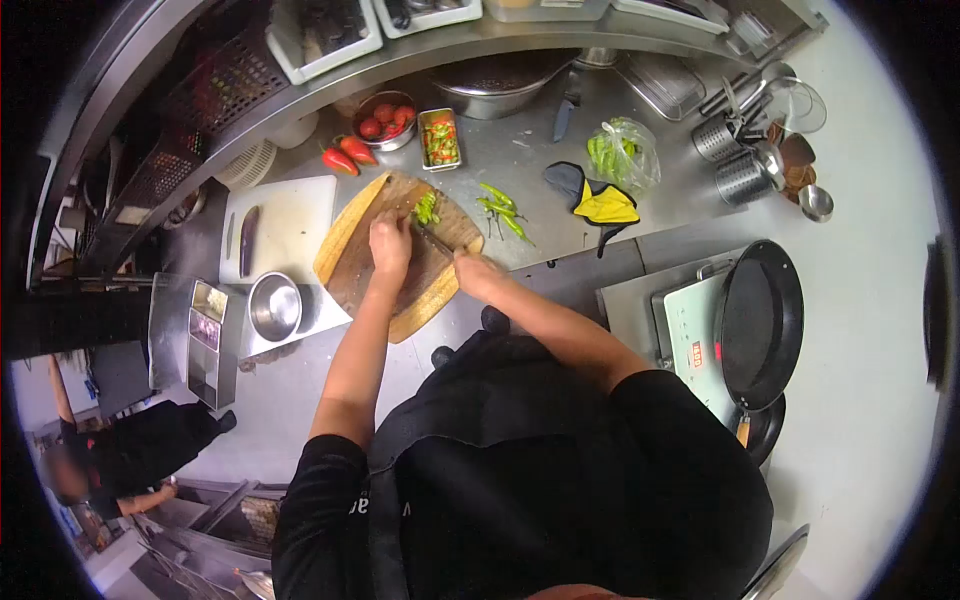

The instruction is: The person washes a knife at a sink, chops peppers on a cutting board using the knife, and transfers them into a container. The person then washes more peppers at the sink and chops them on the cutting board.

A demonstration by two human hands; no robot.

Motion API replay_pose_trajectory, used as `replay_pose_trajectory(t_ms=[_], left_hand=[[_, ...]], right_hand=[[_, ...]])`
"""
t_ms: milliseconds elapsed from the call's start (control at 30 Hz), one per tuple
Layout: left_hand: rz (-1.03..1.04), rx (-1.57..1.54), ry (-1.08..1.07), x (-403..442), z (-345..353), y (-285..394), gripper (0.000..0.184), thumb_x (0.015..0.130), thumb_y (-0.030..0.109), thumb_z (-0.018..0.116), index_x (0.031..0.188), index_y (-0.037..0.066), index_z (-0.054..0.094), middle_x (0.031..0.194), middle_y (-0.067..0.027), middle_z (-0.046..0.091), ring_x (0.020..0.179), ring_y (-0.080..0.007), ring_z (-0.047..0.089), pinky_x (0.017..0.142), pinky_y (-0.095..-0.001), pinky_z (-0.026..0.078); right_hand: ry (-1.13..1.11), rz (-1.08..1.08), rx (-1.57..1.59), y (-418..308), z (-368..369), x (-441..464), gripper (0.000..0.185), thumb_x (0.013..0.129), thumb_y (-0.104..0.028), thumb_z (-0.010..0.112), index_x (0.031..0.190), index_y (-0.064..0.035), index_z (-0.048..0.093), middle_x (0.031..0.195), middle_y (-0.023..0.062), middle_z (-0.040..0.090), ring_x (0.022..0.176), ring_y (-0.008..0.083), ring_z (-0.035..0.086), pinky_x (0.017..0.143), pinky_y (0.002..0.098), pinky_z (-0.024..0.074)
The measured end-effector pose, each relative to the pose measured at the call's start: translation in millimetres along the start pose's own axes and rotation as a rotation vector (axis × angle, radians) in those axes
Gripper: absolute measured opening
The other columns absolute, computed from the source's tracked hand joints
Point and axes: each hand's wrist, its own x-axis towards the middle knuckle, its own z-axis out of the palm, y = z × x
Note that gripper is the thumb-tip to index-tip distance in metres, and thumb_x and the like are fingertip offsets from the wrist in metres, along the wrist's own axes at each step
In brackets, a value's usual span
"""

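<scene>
A round wooden cutting board [352, 243] lies on the steel counter in front of me. My right hand [478, 274] is closed round the handle of a kitchen knife [432, 240], whose blade points up and left across the board. Beside the blade, my left hand [390, 245] rests low over the board with its fingers curled; what they grip, if anything, is hidden. Cut green chillies [427, 208] lie just beyond the knife and the left fingertips. Whole green chillies [502, 207] are on the counter right of the board.
Left are a white board [300, 205] with an eggplant [249, 240] and a steel bowl [275, 307]. Behind stand a bowl of tomatoes [385, 122] and a tray of cut peppers [440, 139]. Right are a bag of green peppers [625, 155] and a frying pan [762, 325]. Another person [140, 450] stands far left.
</scene>
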Motion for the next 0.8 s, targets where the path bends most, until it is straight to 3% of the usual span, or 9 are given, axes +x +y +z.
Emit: replay_pose_trajectory(t_ms=[67,167,267,400,467,500,567,700,800], left_hand=[[0.040,-0.013,-0.034,9,-5,40,0.009,0.071,0.008,0.065,0.078,0.003,0.066,0.077,-0.0162,0.063,0.076,-0.0340,0.060,0.072,-0.0409,0.047],[-0.088,-0.063,-0.426,25,21,79,0.013,0.076,0.010,0.058,0.082,0.004,0.068,0.088,-0.0194,0.065,0.084,-0.0338,0.063,0.076,-0.0425,0.050],[-0.168,0.070,-0.529,28,92,60,0.020,0.080,0.011,0.051,0.088,0.003,0.067,0.095,-0.0226,0.064,0.087,-0.0358,0.063,0.079,-0.0436,0.050],[-0.018,0.263,-0.492,31,99,74,0.016,0.074,0.012,0.060,0.086,0.008,0.070,0.086,-0.0188,0.065,0.077,-0.0326,0.065,0.074,-0.0408,0.052],[0.084,0.200,-0.460,32,78,102,0.024,0.082,0.010,0.046,0.092,0.004,0.066,0.101,-0.0190,0.061,0.091,-0.0365,0.060,0.082,-0.0424,0.049],[0.087,0.200,-0.470,29,81,104,0.024,0.082,0.010,0.046,0.092,0.004,0.066,0.101,-0.0190,0.061,0.091,-0.0365,0.060,0.082,-0.0424,0.049],[0.373,0.023,-0.423,28,87,109,0.022,0.080,0.009,0.048,0.091,0.006,0.067,0.102,-0.0150,0.060,0.092,-0.0332,0.059,0.086,-0.0392,0.048],[0.379,0.030,-0.502,30,92,111,0.020,0.074,0.005,0.056,0.090,0.008,0.067,0.096,-0.0116,0.062,0.090,-0.0312,0.059,0.087,-0.0379,0.046],[0.357,-0.101,-0.297,38,79,110,0.016,0.072,0.002,0.063,0.087,0.006,0.066,0.089,-0.0118,0.063,0.088,-0.0291,0.060,0.080,-0.0361,0.048]], right_hand=[[-0.015,0.009,0.039,1,2,-5,0.024,0.087,-0.011,0.039,0.101,0.0049,0.050,0.095,0.0326,0.059,0.092,0.0431,0.060,0.078,0.0501,0.0477],[-0.072,0.071,0.044,-5,-3,-2,0.028,0.088,-0.011,0.036,0.104,0.0043,0.053,0.102,0.0306,0.058,0.096,0.0411,0.059,0.081,0.0496,0.0469],[-0.177,0.087,0.018,8,9,9,0.033,0.089,-0.012,0.034,0.108,0.0018,0.057,0.108,0.0263,0.058,0.101,0.0386,0.058,0.085,0.0476,0.0462],[-0.183,0.110,-0.014,4,0,2,0.035,0.089,-0.015,0.034,0.110,-0.0014,0.059,0.113,0.0220,0.058,0.104,0.0360,0.057,0.089,0.0448,0.0456],[-0.153,0.079,0.025,12,10,7,0.036,0.090,-0.018,0.035,0.111,-0.0022,0.059,0.114,0.0210,0.058,0.104,0.0343,0.057,0.090,0.0436,0.0451],[-0.155,0.086,0.032,15,15,8,0.036,0.090,-0.018,0.035,0.111,-0.0022,0.059,0.114,0.0210,0.058,0.104,0.0343,0.057,0.090,0.0436,0.0451],[-0.093,0.084,0.088,17,17,10,0.037,0.090,-0.020,0.035,0.110,-0.0033,0.060,0.114,0.0204,0.059,0.105,0.0333,0.058,0.090,0.0428,0.0450],[-0.107,-0.008,0.018,18,13,7,0.035,0.090,-0.022,0.039,0.112,-0.0056,0.060,0.113,0.0158,0.061,0.106,0.0294,0.058,0.086,0.0407,0.0480],[-0.187,0.060,-0.008,24,23,17,0.035,0.089,-0.023,0.040,0.110,-0.0046,0.061,0.113,0.0154,0.061,0.105,0.0296,0.059,0.087,0.0405,0.0476]])
